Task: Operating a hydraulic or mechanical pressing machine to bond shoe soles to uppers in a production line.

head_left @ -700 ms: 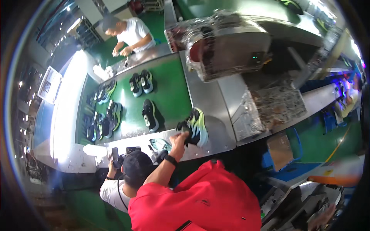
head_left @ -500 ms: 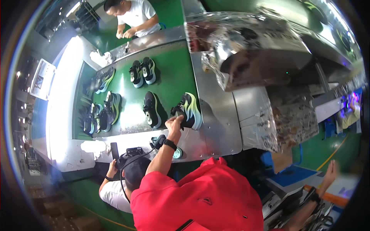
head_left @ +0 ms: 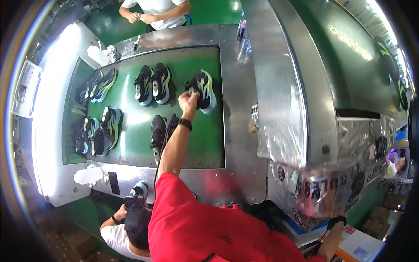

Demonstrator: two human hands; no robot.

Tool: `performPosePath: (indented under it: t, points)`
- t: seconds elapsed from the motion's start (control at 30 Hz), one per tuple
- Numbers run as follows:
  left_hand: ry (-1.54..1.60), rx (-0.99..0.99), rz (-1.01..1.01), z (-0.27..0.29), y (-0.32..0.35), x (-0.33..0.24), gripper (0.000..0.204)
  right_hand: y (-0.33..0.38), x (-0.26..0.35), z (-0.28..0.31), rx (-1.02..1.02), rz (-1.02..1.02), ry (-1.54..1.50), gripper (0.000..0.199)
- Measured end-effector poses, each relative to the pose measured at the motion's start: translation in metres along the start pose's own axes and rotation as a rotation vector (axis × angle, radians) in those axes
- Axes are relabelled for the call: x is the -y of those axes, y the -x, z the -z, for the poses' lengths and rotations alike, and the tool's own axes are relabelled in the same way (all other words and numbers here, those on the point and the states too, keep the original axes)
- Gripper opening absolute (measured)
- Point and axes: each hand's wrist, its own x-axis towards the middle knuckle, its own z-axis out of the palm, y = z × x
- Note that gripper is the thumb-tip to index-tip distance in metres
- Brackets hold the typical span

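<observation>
A black sneaker (head_left: 205, 92) with a yellow-green and pale blue sole is in my left hand (head_left: 188, 103), at the right part of the green belt (head_left: 192, 150). My fingers are closed on its upper near the opening. Nearer me, a matching single sneaker (head_left: 158, 136) stands beside my forearm, which partly covers the space next to it. Farther left is a pair of the same sneakers (head_left: 152, 84). My right forearm reaches out at the lower right, with a black band (head_left: 337, 221) at the wrist; beyond it the right hand's fingers are hidden.
More sneakers (head_left: 101, 131) stand at the belt's left end, by a brightly lit white housing (head_left: 48, 109). A metal machine partly wrapped in clear plastic (head_left: 331, 187) rises on the right. Co-workers are across the belt (head_left: 161, 13) and at lower left (head_left: 139, 225).
My left hand has carried the sneaker from the belt's near edge farther away from me. My view has shifted, and the right hand, visible before, is now hidden.
</observation>
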Motion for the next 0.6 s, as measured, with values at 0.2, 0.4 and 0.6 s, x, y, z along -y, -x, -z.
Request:
performPosePath:
  t: [0.2,0.4,0.6]
  points:
    - [-0.091,0.117,-0.156,-0.062,-0.05,-0.066,0.063,0.01,0.024,-0.012,0.063,-0.093,-0.066,0.046]
    - [0.228,0.164,-0.341,-0.026,0.01,-0.174,0.04,0.028,0.14,-0.033,-0.066,0.138,0.351,0.038]
    - [0.406,0.12,-0.697,0.106,0.065,-0.318,0.027,0.039,0.201,-0.042,-0.074,0.211,0.361,0.035]
